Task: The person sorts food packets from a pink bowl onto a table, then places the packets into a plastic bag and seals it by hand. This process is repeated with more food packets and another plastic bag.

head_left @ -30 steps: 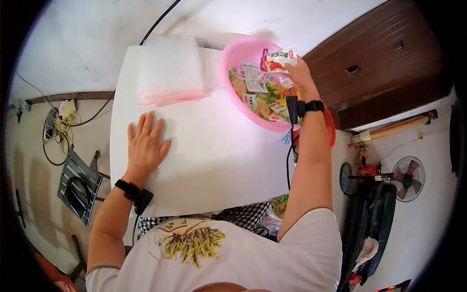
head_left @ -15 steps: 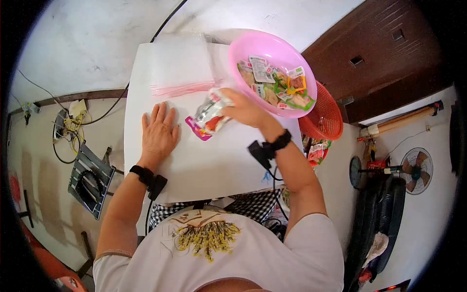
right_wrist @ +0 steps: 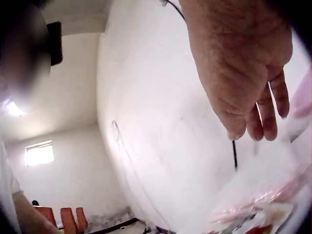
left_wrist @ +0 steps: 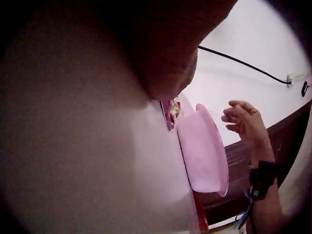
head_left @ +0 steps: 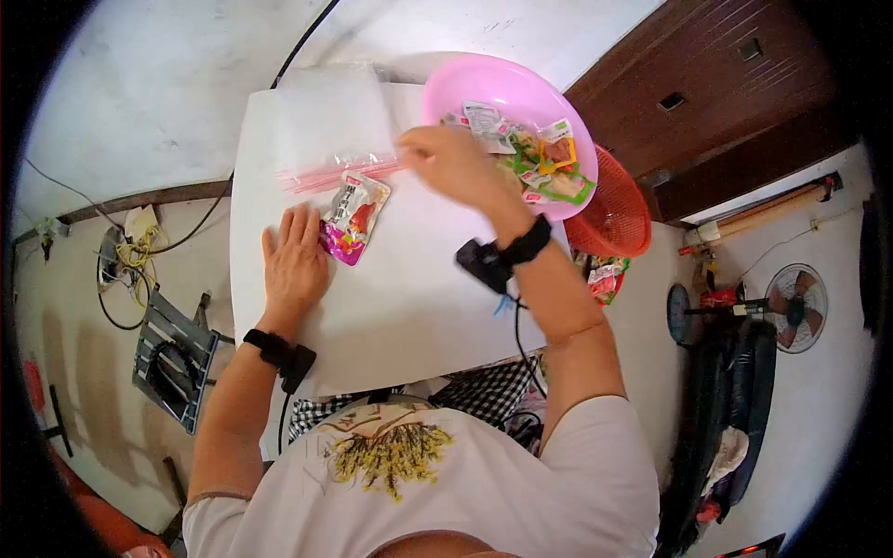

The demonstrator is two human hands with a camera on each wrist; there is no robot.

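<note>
My left hand rests flat on the white table, its fingers beside a silver and purple snack pouch. The pouch lies tilted, its top edge right at the pink-edged stack of clear plastic bags. Above the table, between those bags and the pink basin, hovers my right hand. It holds nothing; its fingers hang loosely bent in the right wrist view, above the bags. Several food packets fill the bottom of the basin, some hidden behind the right hand.
A red plastic basket sits below the basin's right side, with more packets under it. A black cable hangs from the right wrist camera. On the left stands a dark slatted stool; a fan is at far right.
My right hand brought the pouch from the basin leftward, laid it beside the left hand and let go. It has since risen back toward the basin. The left hand stays on the table.
</note>
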